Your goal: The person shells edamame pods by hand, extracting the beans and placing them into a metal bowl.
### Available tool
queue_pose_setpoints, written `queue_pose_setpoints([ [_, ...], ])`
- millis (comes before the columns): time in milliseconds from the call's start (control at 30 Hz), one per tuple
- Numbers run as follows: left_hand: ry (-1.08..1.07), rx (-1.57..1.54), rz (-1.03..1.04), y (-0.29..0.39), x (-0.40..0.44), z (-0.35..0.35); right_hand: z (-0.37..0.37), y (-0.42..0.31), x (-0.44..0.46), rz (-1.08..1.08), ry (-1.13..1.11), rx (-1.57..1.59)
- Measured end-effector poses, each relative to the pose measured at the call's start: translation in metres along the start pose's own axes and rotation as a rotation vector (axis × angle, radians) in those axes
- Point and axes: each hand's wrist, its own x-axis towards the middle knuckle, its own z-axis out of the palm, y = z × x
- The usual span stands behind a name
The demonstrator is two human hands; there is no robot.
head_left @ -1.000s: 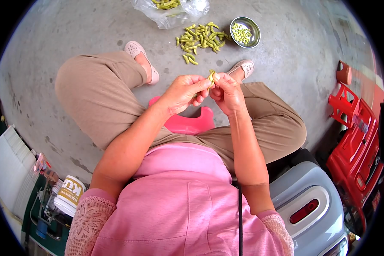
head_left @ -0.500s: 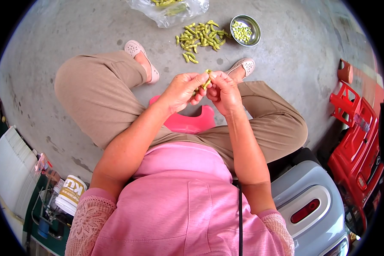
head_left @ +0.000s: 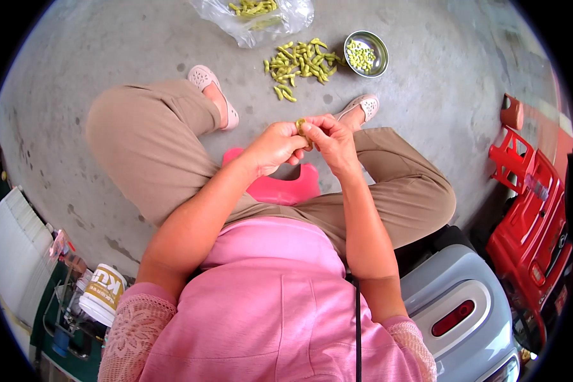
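Above my lap, my left hand point(head_left: 279, 146) and my right hand point(head_left: 331, 141) meet around a yellow-green edamame pod point(head_left: 301, 126). Fingers of both hands pinch it, and part of the pod is hidden behind them. Beyond my hands, a loose pile of edamame pods point(head_left: 304, 62) lies on the concrete floor. Right of the pile stands a round steel bowl point(head_left: 382, 62) with shelled green beans point(head_left: 360, 56) inside. A clear plastic bag point(head_left: 235, 30) holding more pods is at the top.
A pink plastic stool point(head_left: 280, 190) is beneath me, between my legs. My shoes rest on the floor point(head_left: 153, 38). At right are a red ride-on toy car point(head_left: 531, 223) and a grey-blue vehicle body point(head_left: 439, 274). A white bucket point(head_left: 102, 294) stands lower left.
My hands have shifted slightly left and down in the view, and the right hand has turned over the pod. The whole view has moved a little.
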Motion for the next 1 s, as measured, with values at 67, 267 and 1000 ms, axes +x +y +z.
queue_pose_setpoints([
  [67,0.018,-0.008,-0.009,-0.001,0.000,0.000,-0.004,0.011,0.003,-0.097,0.033,-0.126],
  [267,0.175,-0.140,-0.018,0.004,0.000,-0.003,0.012,-0.013,0.016,-0.142,0.217,-0.118],
  [1000,0.059,-0.484,0.095,0.030,-0.012,0.013,-0.068,0.100,0.143,0.449,0.575,0.427],
])
